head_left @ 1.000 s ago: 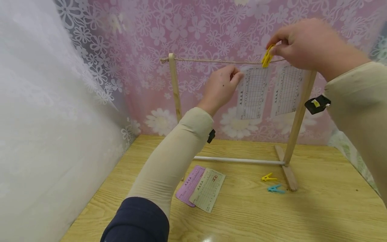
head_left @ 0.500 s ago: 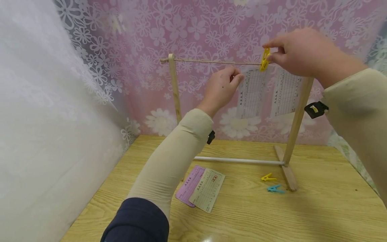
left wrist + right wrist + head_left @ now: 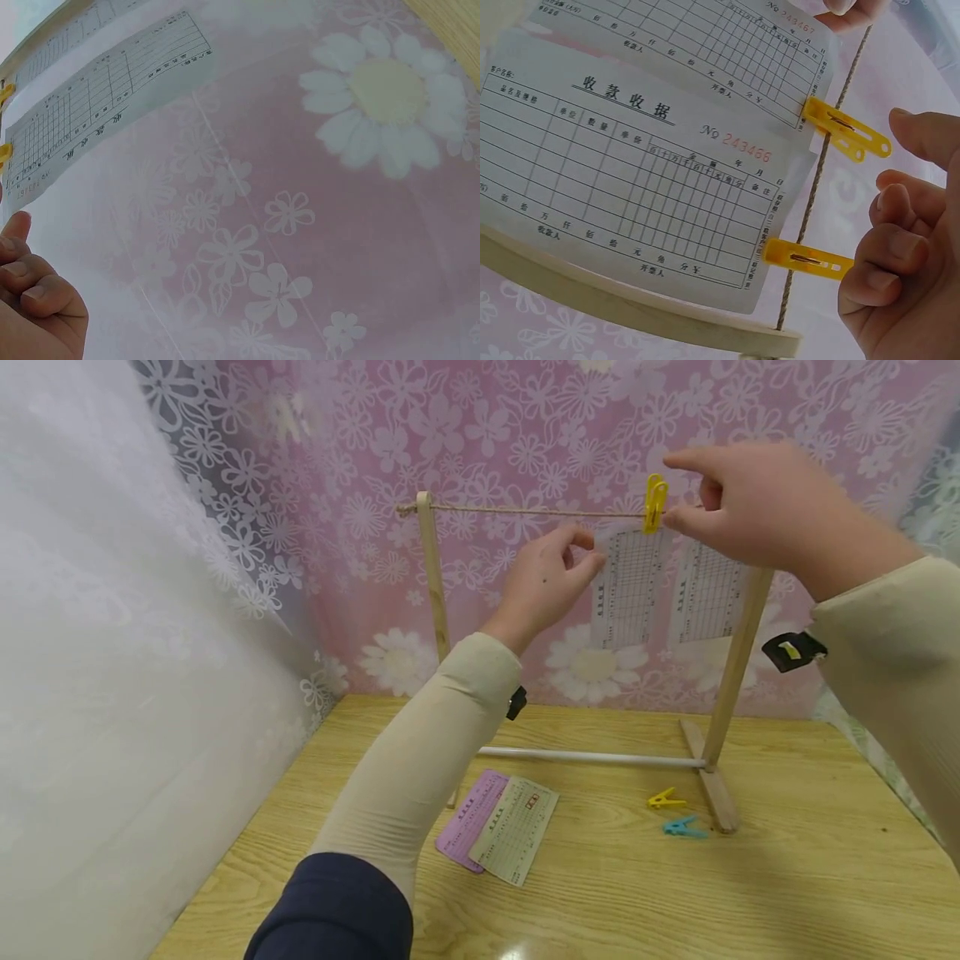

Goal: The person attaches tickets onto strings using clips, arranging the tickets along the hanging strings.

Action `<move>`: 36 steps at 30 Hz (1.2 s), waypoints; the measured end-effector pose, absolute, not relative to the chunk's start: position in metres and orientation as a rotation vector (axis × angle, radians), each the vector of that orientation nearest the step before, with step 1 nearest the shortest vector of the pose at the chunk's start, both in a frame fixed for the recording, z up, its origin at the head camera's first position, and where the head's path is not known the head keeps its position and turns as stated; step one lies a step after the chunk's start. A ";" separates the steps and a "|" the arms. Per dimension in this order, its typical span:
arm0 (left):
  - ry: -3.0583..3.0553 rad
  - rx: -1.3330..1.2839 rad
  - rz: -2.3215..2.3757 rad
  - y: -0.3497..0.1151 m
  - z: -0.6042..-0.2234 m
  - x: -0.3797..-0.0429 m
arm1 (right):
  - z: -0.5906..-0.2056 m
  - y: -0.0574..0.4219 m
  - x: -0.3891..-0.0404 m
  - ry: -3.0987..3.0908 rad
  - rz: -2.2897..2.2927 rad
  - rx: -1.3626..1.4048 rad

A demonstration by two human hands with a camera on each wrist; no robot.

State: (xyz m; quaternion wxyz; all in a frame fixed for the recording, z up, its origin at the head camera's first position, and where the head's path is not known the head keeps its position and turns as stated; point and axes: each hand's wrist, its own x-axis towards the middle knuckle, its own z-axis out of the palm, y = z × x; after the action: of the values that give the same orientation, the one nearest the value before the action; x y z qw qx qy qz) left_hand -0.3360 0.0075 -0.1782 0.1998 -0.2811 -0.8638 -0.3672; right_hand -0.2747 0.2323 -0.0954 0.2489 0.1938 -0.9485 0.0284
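On the counter [image 3: 622, 910], well below the rope [image 3: 532, 511], a green slip [image 3: 517, 835] is partly covering a purple slip [image 3: 472, 818]; toward the rope's right end, also below it, a blue clip [image 3: 684, 827] and a loose yellow clip [image 3: 666, 799] are lying side by side. At rope height, the hands are flanking the work. The left hand [image 3: 543, 577], just below the rope, is staying off any visible grip: thumb and index are standing slightly apart beside the upper corner of the white sheet [image 3: 630, 585]; whether a fingertip is touching it cannot be told. The right hand [image 3: 780, 510] is reaching across the rope, thumb and index spread wide beside the fastened yellow clip [image 3: 654, 506], gripping nothing. The white sheet is hanging from the rope under that clip, between the hands; a second sheet [image 3: 630, 157] is hanging farther along the rope, from another clip [image 3: 808, 259]. The step in hand appears to be the clipping of the white sheet, seemingly near completion. The next move probably calls for clearing both hands without jolting the rope, then fetching a slip and clip. Beyond the rope, a floral curtain [image 3: 480, 452] is forming the backdrop.
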 end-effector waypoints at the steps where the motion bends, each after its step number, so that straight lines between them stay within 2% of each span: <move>1: -2.414 -0.789 -1.029 0.007 -0.179 -0.336 | -0.097 0.234 -0.274 -2.575 0.082 0.531; 14: -2.429 -0.810 -1.020 -0.006 -0.190 -0.334 | -0.118 0.249 -0.264 -2.516 0.125 0.578; 36: -2.461 -0.880 -0.967 -0.034 -0.218 -0.320 | -0.183 0.275 -0.255 -2.497 0.232 0.683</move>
State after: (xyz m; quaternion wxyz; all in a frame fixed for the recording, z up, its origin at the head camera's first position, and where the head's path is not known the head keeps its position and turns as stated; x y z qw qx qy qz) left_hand -0.3204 -0.0343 -0.2179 0.1764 -0.3108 -0.8693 -0.3415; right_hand -0.2554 0.2754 -0.1831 0.2680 0.2532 -0.9256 0.0861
